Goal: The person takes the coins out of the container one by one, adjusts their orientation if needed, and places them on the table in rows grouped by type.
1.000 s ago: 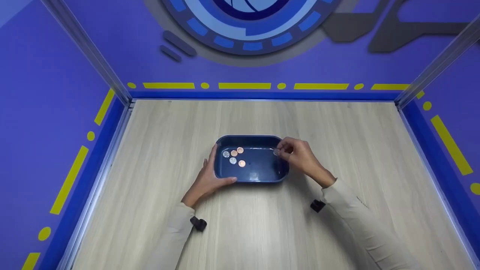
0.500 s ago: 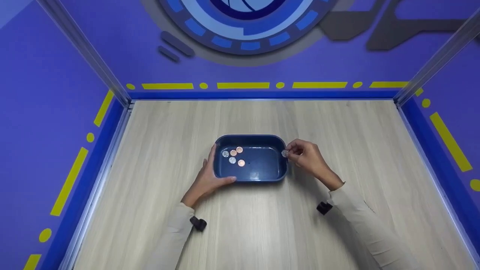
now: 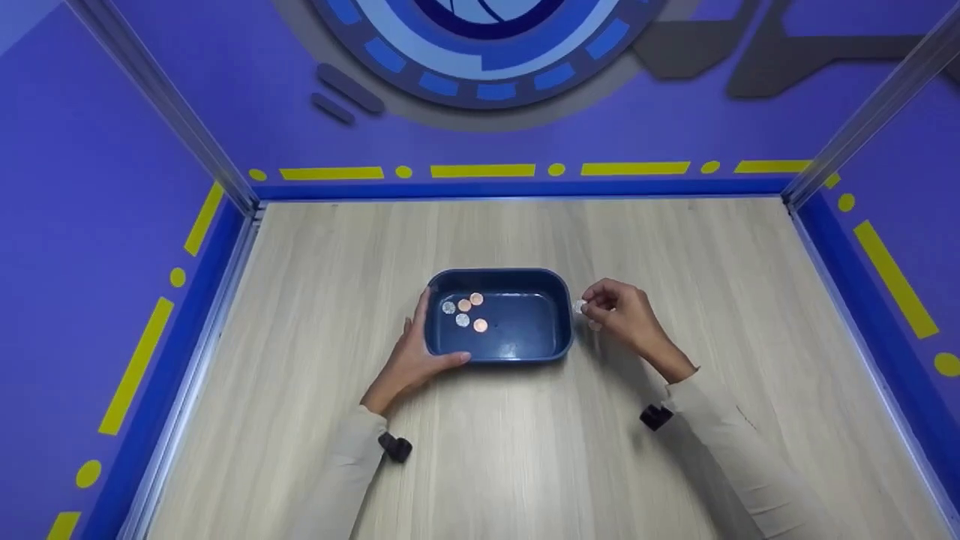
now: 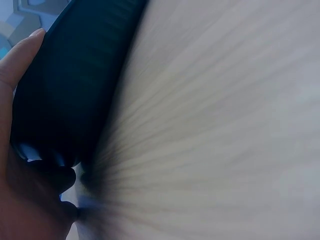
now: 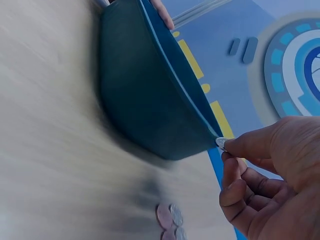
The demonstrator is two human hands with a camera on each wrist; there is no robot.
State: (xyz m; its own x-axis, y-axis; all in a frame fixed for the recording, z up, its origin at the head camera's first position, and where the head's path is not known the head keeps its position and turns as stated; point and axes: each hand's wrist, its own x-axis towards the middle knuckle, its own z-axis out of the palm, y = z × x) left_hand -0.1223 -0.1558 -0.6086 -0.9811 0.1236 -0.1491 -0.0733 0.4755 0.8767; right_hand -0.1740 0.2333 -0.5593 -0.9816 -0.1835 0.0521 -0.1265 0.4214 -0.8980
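Note:
A deep, dark blue box (image 3: 517,352) with rounded corners stands on the table. Inside it, toward the left, lie two silver coins (image 3: 463,320) and several copper coins (image 3: 481,325). My left hand (image 3: 414,352) grips the box's left end, thumb over the near rim and fingers along the side. Just outside the right rim, my right hand (image 3: 621,311) pinches a silver coin (image 5: 221,143) between thumb and forefinger. Below that hand, more coins (image 5: 163,216), copper and silver, lie on the table beside the box; the head view mostly hides them.
The wooden table (image 3: 495,450) is enclosed at the back and sides by blue printed walls (image 3: 480,146) with metal edge strips. Black wrist cameras (image 3: 395,448) sit on both sleeves.
My right hand, pinching the silver coin, has moved rightward from above the box's right end to just outside its rim. My left hand and the coins inside the box have stayed put.

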